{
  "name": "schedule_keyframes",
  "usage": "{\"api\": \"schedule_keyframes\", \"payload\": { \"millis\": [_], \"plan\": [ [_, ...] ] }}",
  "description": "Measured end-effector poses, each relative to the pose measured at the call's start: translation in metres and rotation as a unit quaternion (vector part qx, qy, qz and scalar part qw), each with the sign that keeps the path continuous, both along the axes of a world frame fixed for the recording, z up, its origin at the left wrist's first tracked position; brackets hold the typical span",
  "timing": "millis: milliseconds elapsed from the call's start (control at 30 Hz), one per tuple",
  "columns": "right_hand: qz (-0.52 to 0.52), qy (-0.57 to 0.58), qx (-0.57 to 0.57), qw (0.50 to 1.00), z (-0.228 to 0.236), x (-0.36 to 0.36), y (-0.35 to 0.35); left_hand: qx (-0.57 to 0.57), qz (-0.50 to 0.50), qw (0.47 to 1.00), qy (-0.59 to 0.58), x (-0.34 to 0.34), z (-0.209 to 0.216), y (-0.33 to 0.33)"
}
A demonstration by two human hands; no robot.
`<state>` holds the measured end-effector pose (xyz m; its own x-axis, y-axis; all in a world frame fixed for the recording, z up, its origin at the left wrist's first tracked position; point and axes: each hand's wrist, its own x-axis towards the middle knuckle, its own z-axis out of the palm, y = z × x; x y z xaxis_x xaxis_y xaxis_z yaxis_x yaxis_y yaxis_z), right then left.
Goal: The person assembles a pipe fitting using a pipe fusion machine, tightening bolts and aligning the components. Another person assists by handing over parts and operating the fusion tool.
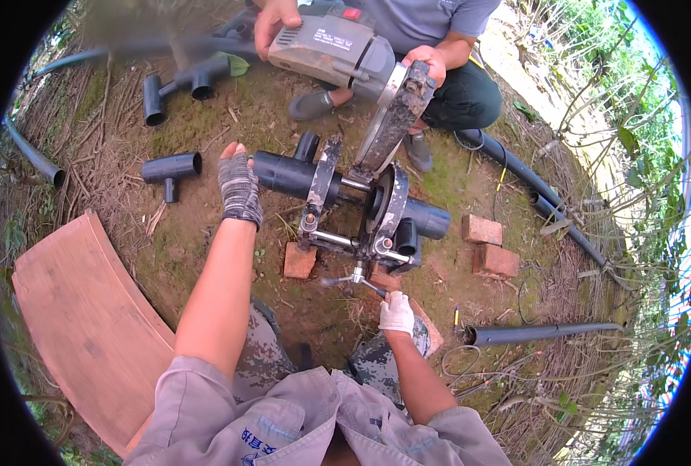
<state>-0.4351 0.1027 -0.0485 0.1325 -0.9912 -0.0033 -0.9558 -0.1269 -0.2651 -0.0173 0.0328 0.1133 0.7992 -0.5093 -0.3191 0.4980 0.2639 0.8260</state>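
Observation:
My right hand [396,314], in a white glove, is closed around a lever handle [373,288] on the near side of a pipe-clamping frame [334,239]. My left hand [240,186], in a grey knit glove, is open with its fingers stretched out, beside the left end of a black tee fitting [283,172] in the left clamp. Whether the palm presses on it, I cannot tell. The right clamp holds another black tee fitting [426,218]. Over the gap between the clamps, a co-worker holds a grey electric tool [326,48] with a dirty round head [392,120].
Loose black tees [171,168] lie at left, near a brown board [89,283]. Bricks [494,261] sit right of the frame. Black pipes [547,332] and a thin cable [469,373] lie on the ground at right. The co-worker crouches across from me.

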Motion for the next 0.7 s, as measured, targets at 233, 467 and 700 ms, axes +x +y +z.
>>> {"api": "schedule_keyframes", "payload": {
  "millis": [233,467,700],
  "plan": [
    [-0.064,-0.055,0.294,0.952,-0.1,0.065,-0.004,0.026,-0.051,0.997,-0.047,-0.006,-0.002,0.011],
    [-0.245,-0.746,0.486,0.385,-0.028,0.196,0.027,0.056,-0.062,0.996,-0.041,-0.005,0.005,0.015],
    [-0.374,-0.708,0.417,0.429,0.027,0.119,0.013,0.031,-0.096,0.994,-0.046,-0.015,0.012,0.014]
  ]
}}
